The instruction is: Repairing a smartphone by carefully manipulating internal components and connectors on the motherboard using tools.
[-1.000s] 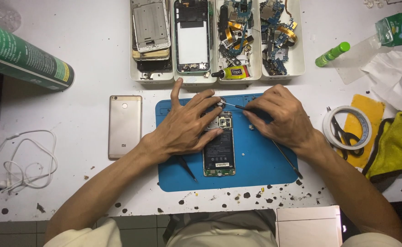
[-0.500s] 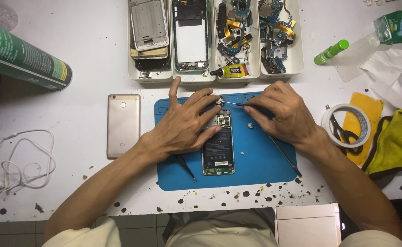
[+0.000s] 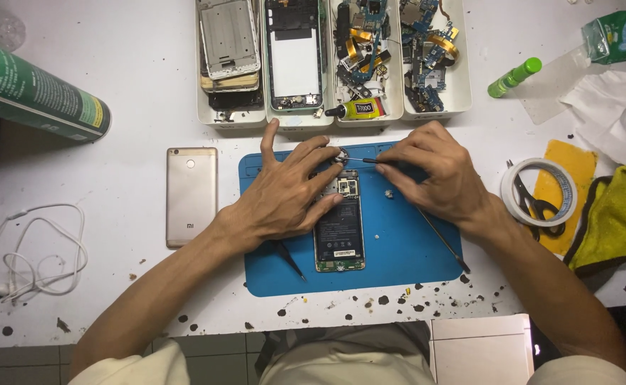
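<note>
An opened phone (image 3: 339,227) with its battery and circuit board exposed lies upright on a blue work mat (image 3: 398,242). My left hand (image 3: 284,189) rests flat over the phone's upper left part, fingers pressing on its top edge. My right hand (image 3: 437,175) grips a thin screwdriver (image 3: 365,160) whose tip points left at the phone's top end, close to my left fingertips. The phone's gold back cover (image 3: 192,196) lies to the left of the mat.
White trays (image 3: 462,107) with phone frames, a screen and loose parts line the back. A green can (image 3: 35,93) lies at the left, earphones (image 3: 28,257) below it. Tape roll and scissors (image 3: 537,192), yellow cloth (image 3: 619,214), green bottle (image 3: 514,77) on the right. Tools (image 3: 441,239) on the mat.
My right hand with the screwdriver has shifted slightly; the tip stays at the phone's top edge. My left hand keeps holding the phone down.
</note>
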